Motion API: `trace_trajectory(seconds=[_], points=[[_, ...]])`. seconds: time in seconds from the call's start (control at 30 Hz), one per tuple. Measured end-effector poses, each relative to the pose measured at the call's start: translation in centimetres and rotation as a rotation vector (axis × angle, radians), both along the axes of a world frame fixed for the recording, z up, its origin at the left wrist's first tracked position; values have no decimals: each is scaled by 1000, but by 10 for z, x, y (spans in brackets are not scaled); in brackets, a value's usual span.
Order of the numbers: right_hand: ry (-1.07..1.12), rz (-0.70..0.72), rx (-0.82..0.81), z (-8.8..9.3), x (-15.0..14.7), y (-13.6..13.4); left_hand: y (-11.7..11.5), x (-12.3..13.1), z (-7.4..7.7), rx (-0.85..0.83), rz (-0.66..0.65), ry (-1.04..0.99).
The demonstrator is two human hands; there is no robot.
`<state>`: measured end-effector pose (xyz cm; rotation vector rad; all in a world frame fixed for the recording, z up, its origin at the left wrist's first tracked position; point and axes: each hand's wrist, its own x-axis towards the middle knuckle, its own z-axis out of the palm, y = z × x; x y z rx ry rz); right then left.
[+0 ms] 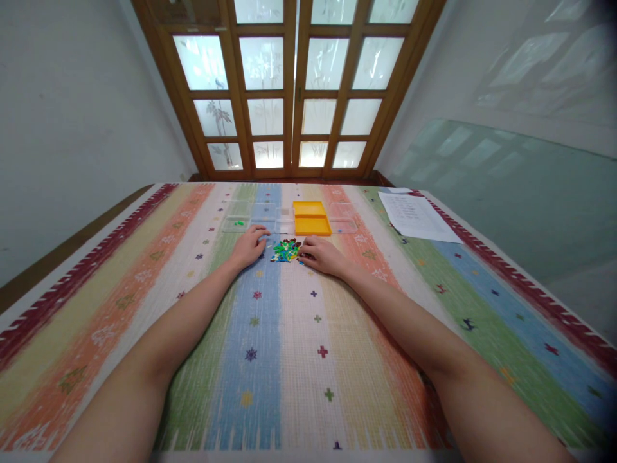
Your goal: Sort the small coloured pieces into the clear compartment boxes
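A small heap of tiny coloured pieces [285, 250], green, blue, yellow and red, lies on the striped cloth between my hands. My left hand [249, 245] rests palm down just left of the heap, fingers curled loosely toward it. My right hand [320, 253] lies at the heap's right edge, fingertips bent and touching the outermost pieces. Whether either hand pinches a piece is too small to tell. Behind the heap stand an orange tray [311, 218] and clear plastic trays [250, 216]; the left one holds a green piece [238, 223].
The table wears a cloth of coloured stripes [289, 347]. A printed paper sheet [415, 216] lies at the far right. Another clear tray [343, 217] sits right of the orange one. Wooden glazed doors [289, 90] stand beyond the table; a glass panel [506, 193] leans at right.
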<state>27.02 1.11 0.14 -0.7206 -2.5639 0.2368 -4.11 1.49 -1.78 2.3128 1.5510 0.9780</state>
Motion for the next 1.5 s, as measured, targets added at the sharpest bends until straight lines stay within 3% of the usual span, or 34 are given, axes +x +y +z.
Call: trace_trajectory(seconds=[0.37, 0.6, 0.9, 1.23, 1.5], points=[[9, -74, 39, -6, 2, 7, -4, 1, 3, -4, 9, 23], [168, -366, 93, 0, 17, 38, -5, 4, 3, 0, -2, 35], [242, -601, 133, -13, 19, 80, -7, 4, 7, -9, -12, 46], [283, -674, 145, -18, 35, 77, -5, 4, 5, -18, -52, 92], [286, -661, 104, -17, 23, 67, -3, 3, 3, -31, -75, 83]])
